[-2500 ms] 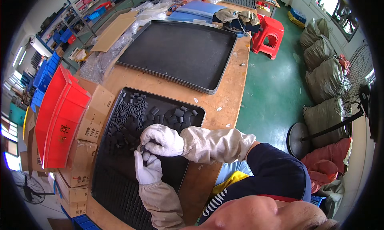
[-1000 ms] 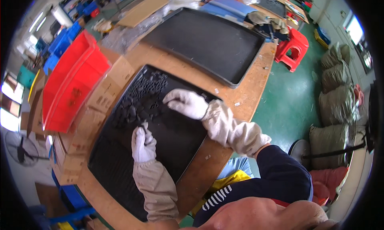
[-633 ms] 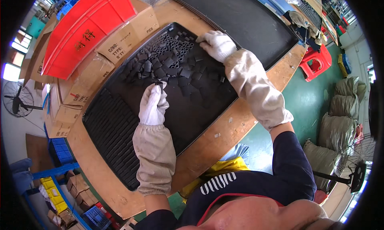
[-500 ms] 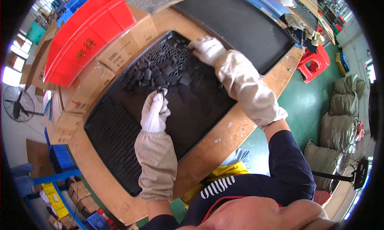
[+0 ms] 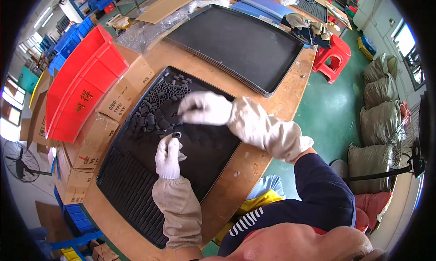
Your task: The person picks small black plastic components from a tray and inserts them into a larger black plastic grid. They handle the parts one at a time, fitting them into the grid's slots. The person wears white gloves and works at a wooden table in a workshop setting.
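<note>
Pinching a black piece (image 5: 175, 135), left grip (image 5: 169, 157) inside tray (image 5: 210, 156) edges, open surface rightward, right grip (image 5: 206, 108) unclear.

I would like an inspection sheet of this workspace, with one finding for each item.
Surface: wooden table, bearing a near black tray and a far black tray.
Job's things: loose black tubes at the near tray's far end; black strips in rows, lower left.
Clutter: clear plastic sheeting; red bin beside cartons.
Hands: gloved left hand holds a small dark piece; gloved right hand blurred, grip unclear.
Cables: nothing seen.
Surroundings: red stool, sacks, green floor.
</note>
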A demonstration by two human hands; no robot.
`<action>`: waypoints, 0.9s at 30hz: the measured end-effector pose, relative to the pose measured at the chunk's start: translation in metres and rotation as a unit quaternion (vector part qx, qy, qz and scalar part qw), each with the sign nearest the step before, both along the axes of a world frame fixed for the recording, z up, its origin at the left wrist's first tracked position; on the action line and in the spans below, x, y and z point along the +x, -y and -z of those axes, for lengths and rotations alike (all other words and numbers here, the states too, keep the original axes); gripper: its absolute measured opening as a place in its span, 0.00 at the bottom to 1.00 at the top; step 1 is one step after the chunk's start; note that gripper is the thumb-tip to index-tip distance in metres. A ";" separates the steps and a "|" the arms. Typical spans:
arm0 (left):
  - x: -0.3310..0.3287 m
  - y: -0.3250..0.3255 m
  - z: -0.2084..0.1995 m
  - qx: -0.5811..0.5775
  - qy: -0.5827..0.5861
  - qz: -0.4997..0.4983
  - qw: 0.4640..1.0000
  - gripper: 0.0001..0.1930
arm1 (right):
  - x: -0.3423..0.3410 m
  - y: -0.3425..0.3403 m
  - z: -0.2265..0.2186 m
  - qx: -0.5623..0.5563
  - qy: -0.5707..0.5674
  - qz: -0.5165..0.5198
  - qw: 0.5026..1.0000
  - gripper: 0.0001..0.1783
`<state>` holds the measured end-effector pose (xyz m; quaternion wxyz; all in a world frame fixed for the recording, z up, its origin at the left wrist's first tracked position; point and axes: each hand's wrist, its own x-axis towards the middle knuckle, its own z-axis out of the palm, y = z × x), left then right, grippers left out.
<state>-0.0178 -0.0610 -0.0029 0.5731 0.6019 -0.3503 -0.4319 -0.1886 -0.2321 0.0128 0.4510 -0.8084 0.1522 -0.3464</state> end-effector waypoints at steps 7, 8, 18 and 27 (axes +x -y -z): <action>-0.012 0.002 -0.007 0.025 0.072 0.062 0.995 0.17 | -0.013 -0.042 0.012 0.177 -0.030 -0.040 0.983 0.12; -0.014 0.001 -0.008 0.026 0.071 0.064 0.995 0.17 | -0.015 -0.044 0.012 0.209 -0.014 -0.074 0.975 0.13; -0.007 -0.001 0.005 0.023 -0.052 0.076 0.996 0.20 | -0.012 -0.055 0.018 -0.008 0.031 0.039 0.999 0.12; -0.009 -0.003 0.008 0.023 -0.133 0.060 0.989 0.19 | -0.011 -0.062 0.004 -0.230 -0.019 0.079 0.970 0.14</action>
